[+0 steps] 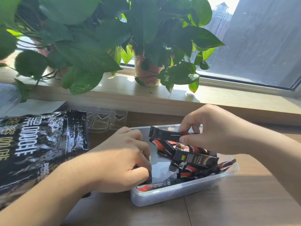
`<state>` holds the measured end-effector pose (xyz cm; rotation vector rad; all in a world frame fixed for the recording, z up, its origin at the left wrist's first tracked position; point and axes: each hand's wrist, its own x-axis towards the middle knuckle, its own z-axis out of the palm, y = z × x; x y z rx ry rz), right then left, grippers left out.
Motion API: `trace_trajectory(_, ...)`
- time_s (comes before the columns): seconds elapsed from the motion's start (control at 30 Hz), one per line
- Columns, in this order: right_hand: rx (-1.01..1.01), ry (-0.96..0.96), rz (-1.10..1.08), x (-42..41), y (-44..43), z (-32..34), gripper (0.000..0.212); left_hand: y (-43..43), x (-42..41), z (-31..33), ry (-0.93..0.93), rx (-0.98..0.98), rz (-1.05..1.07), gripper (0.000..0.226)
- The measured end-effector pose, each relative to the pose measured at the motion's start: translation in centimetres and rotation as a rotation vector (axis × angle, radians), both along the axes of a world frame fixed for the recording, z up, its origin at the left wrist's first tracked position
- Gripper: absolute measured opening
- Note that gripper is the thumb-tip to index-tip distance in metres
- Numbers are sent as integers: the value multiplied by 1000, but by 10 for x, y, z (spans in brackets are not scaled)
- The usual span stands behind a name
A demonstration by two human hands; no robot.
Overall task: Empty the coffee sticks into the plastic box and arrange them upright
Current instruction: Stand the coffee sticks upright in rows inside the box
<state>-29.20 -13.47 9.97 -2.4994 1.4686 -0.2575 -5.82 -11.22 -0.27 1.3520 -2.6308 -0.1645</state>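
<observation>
The emptying looks done; the arranging has barely begun. On the wooden tabletop (228,201) sits the clear plastic box (162,199), and the coffee sticks (195,159) in it lie in a loose heap toward its right side, crossed over one another, none plainly upright. One red-ended stick (156,185) lies flat along the near wall. At the box's left end the left hand (120,159) reaches in, its fingers curled round a few dark sticks (149,176), mostly hidden under the hand, so how they stand cannot be told. Above the far side of the box the right hand (211,128) pinches a black stick (164,133) between thumb and fingers, holding it level, clear of the heap. I judge nearly every stick is yet to be stood up. Left of the box the black bag (37,144) lies crumpled; whether anything is inside cannot be seen. Behind lies a clear lid (105,119), and beyond it potted plants (146,70) on the windowsill (228,98)
</observation>
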Motion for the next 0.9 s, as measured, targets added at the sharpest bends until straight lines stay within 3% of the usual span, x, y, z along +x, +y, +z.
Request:
trace_trajectory(0.33, 20, 229, -139, 20, -9, 4, 6, 4, -1, 6, -5, 10, -15, 55)
trace_trajectory(0.5, 106, 209, -185, 17, -4, 12, 9, 6, 1, 8, 7, -58, -72, 49)
trace_trajectory(0.67, 104, -59, -301, 16, -1, 27, 11, 6, 2, 10, -17, -78, -103, 44)
trace_trajectory(0.8, 313, 61, -311, 30, 11, 6, 15, 8, 2, 12, -2, -41, -98, 48)
trace_trajectory(0.9, 349, 121, -309, 37, 13, -31, 20, 7, 0, 11, -10, -44, -90, 51)
